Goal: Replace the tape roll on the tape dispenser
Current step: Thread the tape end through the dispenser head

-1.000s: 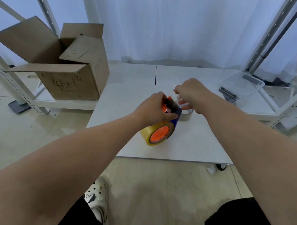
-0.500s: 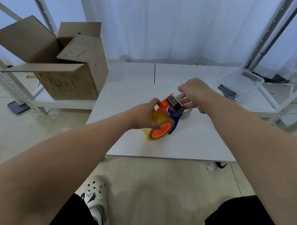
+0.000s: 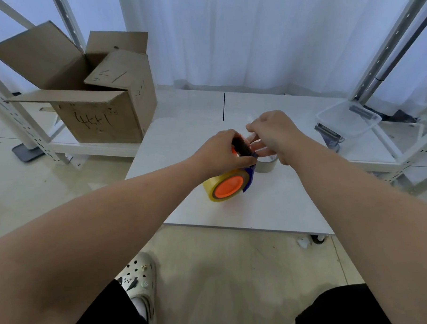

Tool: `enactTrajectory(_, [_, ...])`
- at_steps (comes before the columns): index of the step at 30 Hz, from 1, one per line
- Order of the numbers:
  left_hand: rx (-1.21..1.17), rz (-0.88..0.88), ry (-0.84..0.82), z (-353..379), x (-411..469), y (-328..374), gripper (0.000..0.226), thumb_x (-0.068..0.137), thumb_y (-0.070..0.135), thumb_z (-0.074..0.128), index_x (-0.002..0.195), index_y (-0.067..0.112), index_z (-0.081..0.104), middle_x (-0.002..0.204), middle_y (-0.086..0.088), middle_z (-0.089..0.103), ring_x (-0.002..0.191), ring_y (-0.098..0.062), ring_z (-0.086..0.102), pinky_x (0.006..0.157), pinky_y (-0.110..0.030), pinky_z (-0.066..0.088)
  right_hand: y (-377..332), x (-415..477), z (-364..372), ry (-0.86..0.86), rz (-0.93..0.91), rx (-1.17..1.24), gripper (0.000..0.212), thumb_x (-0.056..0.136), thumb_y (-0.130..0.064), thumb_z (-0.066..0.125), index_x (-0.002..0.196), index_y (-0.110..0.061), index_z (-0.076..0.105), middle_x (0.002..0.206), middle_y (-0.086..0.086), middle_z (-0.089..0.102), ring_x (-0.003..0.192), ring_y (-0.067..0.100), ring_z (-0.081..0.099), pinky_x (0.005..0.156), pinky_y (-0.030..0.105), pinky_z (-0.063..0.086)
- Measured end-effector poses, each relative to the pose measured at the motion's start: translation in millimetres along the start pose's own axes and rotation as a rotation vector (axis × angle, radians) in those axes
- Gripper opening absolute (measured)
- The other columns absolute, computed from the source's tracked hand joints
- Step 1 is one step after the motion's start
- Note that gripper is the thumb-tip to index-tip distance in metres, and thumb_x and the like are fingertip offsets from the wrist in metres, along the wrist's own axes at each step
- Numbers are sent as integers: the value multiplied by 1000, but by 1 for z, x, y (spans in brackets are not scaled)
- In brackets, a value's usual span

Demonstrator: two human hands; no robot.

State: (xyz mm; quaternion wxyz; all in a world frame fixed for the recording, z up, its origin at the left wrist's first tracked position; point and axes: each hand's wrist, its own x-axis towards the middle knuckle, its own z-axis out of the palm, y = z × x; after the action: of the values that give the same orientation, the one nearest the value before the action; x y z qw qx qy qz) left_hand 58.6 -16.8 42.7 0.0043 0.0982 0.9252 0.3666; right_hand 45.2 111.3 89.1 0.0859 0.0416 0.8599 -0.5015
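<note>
Pointing: the tape dispenser point(image 3: 248, 178) runs its long axis from the roll end, low and near, up and away to a black head point(image 3: 241, 144); its round face is turned toward the camera.
Place: over the middle of the white table point(image 3: 271, 213); whether the roll's lower edge touches the surface cannot be told.
Look: a yellowish, translucent tape roll point(image 3: 211, 187) sits around a bright orange hub point(image 3: 228, 187), with a blue frame along the right side.
Left hand point(image 3: 219, 153): wrapped over the top of the dispenser, thumb on the near side, gripping it.
Right hand point(image 3: 273, 133): close against the left, fingers reaching to the black head; whether they pinch anything cannot be told.
Beside it: a dull grey ring point(image 3: 268, 166) lies flat on the table, just behind the frame.
Surroundings: an open brown cardboard box point(image 3: 103, 117) far left, a clear plastic tub point(image 3: 347, 119) far right.
</note>
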Motion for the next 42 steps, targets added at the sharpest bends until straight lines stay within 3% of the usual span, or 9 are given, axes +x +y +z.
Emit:
enactTrajectory(3, [8, 13, 21, 2, 0, -2, 42, 70, 40, 78, 100, 18, 59, 93, 7, 55, 85, -11, 50, 60, -11, 34, -4, 0, 1, 50, -51, -14, 4, 83, -7, 54, 82, -3, 55, 91, 27, 68, 77, 36, 70, 69, 43, 60])
enactTrajectory(6, [-18, 19, 38, 4, 0, -4, 42, 68, 40, 79, 97, 19, 57, 93, 8, 54, 84, -10, 50, 61, -11, 35, -8, -1, 3, 103, -122, -44, 9, 77, -4, 56, 71, -8, 51, 82, 30, 68, 70, 33, 69, 72, 49, 58])
enactTrajectory(9, [0, 25, 34, 3, -2, -6, 48, 68, 41, 79, 103, 19, 55, 96, 8, 52, 85, -10, 48, 62, -10, 34, -6, -1, 2, 116, -142, -28, 9, 78, -3, 58, 73, -8, 51, 84, 30, 68, 63, 24, 66, 73, 48, 57])
enactTrajectory(12, [9, 14, 23, 0, -4, -7, 58, 69, 42, 79, 114, 17, 54, 100, 8, 51, 88, -11, 47, 64, -9, 34, -4, 0, 1, 119, -139, -16, 5, 78, -3, 59, 74, -4, 56, 83, 27, 70, 65, 25, 67, 73, 47, 58])
enactTrajectory(16, [-25, -6, 13, -1, -5, -8, 61, 68, 41, 80, 116, 16, 51, 102, 6, 51, 90, -13, 48, 67, -11, 37, -6, 0, 5, 120, -150, -23, 3, 78, -4, 59, 76, -3, 58, 79, 23, 71, 73, 33, 70, 73, 46, 58])
enactTrajectory(21, [-43, -34, 5, -1, -5, -10, 66, 67, 43, 81, 118, 17, 48, 105, 5, 51, 91, -15, 49, 69, -14, 40, -7, -2, 4, 129, -159, -37, 4, 80, -6, 58, 76, -4, 58, 80, 24, 70, 69, 31, 69, 72, 46, 58])
enactTrajectory(26, [-72, -32, 16, 2, -4, -11, 65, 65, 42, 82, 115, 16, 50, 107, 1, 54, 91, -16, 51, 73, -25, 44, -8, -8, 5, 164, -194, -80, 27, 78, -5, 54, 56, -11, 40, 70, 19, 67, 70, 33, 70, 68, 44, 61])
enactTrajectory(37, [-36, -51, 16, -1, -8, -10, 68, 67, 48, 78, 119, 17, 47, 108, 2, 52, 91, -17, 50, 67, -21, 43, -8, -10, 1, 180, -225, -64, 20, 81, -5, 53, 63, -8, 45, 76, 20, 68, 66, 26, 70, 66, 41, 61])
enactTrajectory(42, [9, -28, -7, -1, -12, -11, 65, 68, 43, 79, 118, 15, 48, 109, 2, 51, 94, -17, 50, 76, -26, 41, -10, -4, -8, 183, -200, 45, 13, 80, -3, 53, 68, -6, 49, 71, 19, 65, 60, 26, 66, 61, 36, 58])
